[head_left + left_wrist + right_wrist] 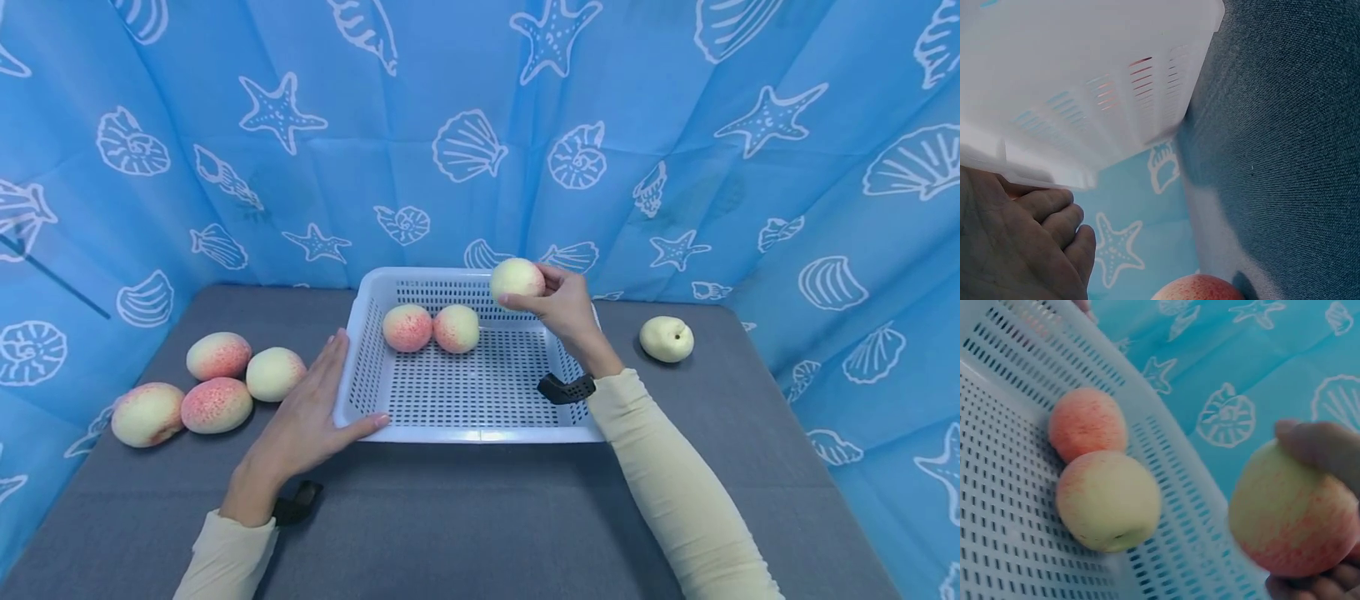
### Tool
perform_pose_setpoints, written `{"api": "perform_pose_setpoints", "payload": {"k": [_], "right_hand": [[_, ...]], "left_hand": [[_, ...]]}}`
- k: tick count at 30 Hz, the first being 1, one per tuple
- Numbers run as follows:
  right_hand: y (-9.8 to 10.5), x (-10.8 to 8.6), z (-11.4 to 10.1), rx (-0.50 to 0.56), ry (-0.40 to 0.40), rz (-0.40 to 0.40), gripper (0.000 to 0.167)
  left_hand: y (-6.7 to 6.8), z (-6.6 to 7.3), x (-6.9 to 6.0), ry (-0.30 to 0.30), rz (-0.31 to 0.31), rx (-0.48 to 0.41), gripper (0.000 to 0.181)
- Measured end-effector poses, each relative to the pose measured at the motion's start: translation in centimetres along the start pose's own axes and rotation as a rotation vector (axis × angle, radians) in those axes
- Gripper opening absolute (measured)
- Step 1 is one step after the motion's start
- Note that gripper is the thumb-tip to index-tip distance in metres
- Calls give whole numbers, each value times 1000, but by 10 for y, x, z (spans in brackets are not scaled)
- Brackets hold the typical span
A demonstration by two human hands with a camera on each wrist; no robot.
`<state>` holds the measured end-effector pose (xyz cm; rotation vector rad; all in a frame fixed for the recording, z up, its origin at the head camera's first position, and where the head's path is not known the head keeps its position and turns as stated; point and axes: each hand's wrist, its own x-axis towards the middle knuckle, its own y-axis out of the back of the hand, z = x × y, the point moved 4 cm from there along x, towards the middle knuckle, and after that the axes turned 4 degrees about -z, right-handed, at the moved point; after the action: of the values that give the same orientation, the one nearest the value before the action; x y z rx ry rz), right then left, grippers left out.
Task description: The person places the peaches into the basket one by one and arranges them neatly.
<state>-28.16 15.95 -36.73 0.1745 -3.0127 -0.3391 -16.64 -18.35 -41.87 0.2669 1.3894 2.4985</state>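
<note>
A white perforated plastic basket (480,434) stands on the grey table. My right hand (564,307) grips a pale yellow and pink peach (516,283) above the basket's back right part; in the right wrist view the thumb lies over the peach (1297,512) and fingers are under it. Two peaches lie side by side in the basket: a pinker one (407,327) and a yellower one (457,328). My left hand (303,425) rests against the basket's left rim, fingers straight along the outside and thumb over the front corner.
To the left, several peaches (217,406) lie grouped on the table. A single pale yellow peach (666,339) lies right of the basket. A blue curtain (480,208) with white shells and starfish hangs behind the table and at both sides.
</note>
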Motion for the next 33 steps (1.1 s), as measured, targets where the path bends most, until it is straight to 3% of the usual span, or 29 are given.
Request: {"api": "perform_pose_setpoints", "payload": {"k": [8,14,24,33], "right_hand": [[-21,4,19,-240,-140,-125,58],[-29,5,30,-421,-251,-167,56],[-37,7,35,-535,-253,-114,61],[-30,3,31,-529,-299,-171,62]], "left_hand": [[-1,-1,-1,12,6,-9,125],[-1,-1,0,9,5,-8,125],[0,0,0,0,5,-2,123],[0,2,-1,-14,9,-21,122]]}}
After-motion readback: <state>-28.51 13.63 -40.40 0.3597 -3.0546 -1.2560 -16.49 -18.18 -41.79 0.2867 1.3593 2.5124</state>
